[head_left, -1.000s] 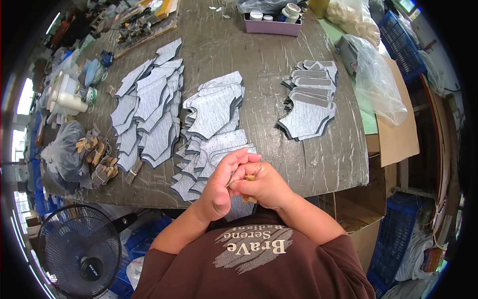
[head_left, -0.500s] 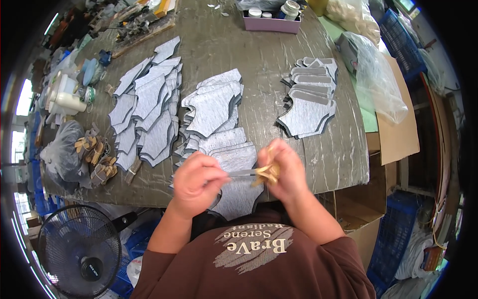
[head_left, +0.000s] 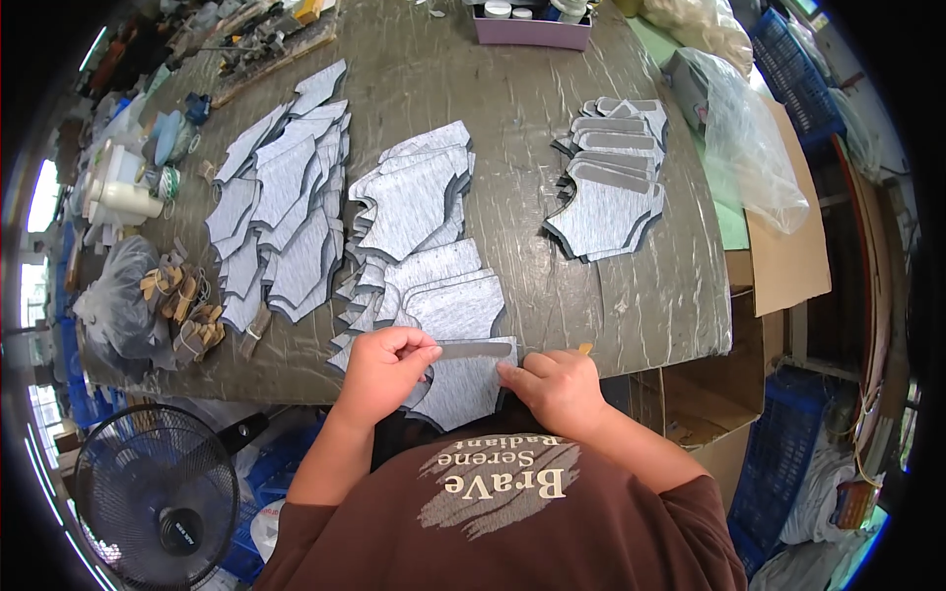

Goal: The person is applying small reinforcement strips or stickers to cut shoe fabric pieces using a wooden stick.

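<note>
My left hand (head_left: pixel 382 372) pinches one end of a narrow dark-grey strip (head_left: pixel 478 349). That strip lies along the upper edge of a light-grey cut fabric piece (head_left: pixel 461 389) at the table's near edge. At the piece's right side is my right hand (head_left: pixel 557 387), fingers curled and thumb touching the edge. A tan scrap (head_left: pixel 585 349) pokes out behind its knuckles; most of what it holds is hidden. Just beyond my hands, overlapping fabric pieces (head_left: pixel 414 202) form a column. Farther right, a stack of similar pieces (head_left: pixel 606 212) has dark-grey strips along the upper edges.
More fabric pieces (head_left: pixel 286 197) overlap on the left of the table (head_left: pixel 532 128). Bundled tan strips (head_left: pixel 182 300) and a plastic bag (head_left: pixel 123 300) sit at the left edge. A purple box (head_left: pixel 532 32) stands at the back, a cardboard box (head_left: pixel 709 394) at right, a fan (head_left: pixel 158 502) lower left.
The grey strip, held in the air between both hands before, now lies on the near fabric piece. My right hand has moved down to the piece's edge; the tan strips in it are mostly hidden.
</note>
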`<state>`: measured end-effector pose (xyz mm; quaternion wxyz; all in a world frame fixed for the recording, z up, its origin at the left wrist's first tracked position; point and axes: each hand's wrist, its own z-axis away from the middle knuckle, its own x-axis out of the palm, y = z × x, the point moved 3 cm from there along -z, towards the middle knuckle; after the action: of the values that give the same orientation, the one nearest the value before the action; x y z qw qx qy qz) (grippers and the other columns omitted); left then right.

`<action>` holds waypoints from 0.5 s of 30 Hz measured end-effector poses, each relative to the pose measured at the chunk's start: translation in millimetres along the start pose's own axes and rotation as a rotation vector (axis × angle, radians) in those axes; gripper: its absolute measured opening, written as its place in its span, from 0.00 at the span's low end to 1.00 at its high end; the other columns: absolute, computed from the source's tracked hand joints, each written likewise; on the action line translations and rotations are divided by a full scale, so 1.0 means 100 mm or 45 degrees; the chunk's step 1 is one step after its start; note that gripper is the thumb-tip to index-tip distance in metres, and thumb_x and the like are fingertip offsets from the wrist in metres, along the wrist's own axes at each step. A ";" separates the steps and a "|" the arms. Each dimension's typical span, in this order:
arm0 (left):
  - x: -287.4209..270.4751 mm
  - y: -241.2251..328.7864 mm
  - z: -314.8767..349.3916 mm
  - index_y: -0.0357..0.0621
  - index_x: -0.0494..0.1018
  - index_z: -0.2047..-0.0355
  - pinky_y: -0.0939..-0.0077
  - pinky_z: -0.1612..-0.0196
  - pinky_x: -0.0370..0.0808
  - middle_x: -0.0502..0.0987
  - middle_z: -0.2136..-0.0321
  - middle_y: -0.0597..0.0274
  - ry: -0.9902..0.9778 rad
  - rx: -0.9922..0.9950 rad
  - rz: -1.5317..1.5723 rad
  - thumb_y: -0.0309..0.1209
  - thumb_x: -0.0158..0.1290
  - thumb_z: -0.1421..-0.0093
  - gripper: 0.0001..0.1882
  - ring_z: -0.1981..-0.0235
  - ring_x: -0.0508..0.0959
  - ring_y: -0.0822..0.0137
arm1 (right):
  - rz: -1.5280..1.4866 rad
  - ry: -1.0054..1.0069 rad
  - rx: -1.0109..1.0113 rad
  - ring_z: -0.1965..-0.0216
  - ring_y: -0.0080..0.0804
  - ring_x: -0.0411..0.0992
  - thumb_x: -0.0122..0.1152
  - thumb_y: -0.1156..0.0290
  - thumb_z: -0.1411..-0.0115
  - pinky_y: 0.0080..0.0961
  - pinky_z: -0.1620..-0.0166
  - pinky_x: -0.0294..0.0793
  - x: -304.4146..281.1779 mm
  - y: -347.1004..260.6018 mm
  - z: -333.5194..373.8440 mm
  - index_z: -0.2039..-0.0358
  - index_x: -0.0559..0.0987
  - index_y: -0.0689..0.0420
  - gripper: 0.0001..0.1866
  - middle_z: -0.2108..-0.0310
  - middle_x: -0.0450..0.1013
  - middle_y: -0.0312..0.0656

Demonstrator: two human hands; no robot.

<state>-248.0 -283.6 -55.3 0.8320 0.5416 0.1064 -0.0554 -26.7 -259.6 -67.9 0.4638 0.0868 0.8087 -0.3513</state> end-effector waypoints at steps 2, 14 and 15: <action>0.00 0.00 -0.01 0.33 0.77 0.73 0.86 0.79 0.69 0.76 0.80 0.65 -0.001 -0.006 -0.033 0.21 0.58 0.47 0.02 0.81 0.72 0.80 | 0.006 -0.001 -0.002 0.84 0.30 0.66 0.66 0.66 0.54 0.29 0.83 0.62 0.02 0.00 0.00 0.69 0.81 0.48 0.09 0.84 0.61 0.33; 0.03 0.00 -0.04 0.34 0.78 0.75 0.84 0.77 0.67 0.76 0.81 0.67 0.008 0.005 -0.151 0.22 0.60 0.48 0.03 0.80 0.70 0.82 | -0.011 0.030 0.013 0.81 0.27 0.69 0.67 0.69 0.54 0.26 0.80 0.67 0.04 0.01 0.02 0.70 0.81 0.50 0.08 0.69 0.72 0.31; 0.04 0.01 -0.04 0.34 0.78 0.75 0.84 0.77 0.67 0.76 0.81 0.67 0.009 0.004 -0.153 0.22 0.60 0.48 0.03 0.80 0.70 0.82 | -0.008 0.061 0.001 0.81 0.26 0.70 0.67 0.70 0.54 0.26 0.80 0.68 0.05 0.00 0.02 0.71 0.81 0.50 0.08 0.65 0.74 0.30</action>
<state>-244.8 -279.8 -57.2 0.8259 0.5358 0.1416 -0.1034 -27.9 -261.3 -72.4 0.4430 0.0929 0.8198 -0.3508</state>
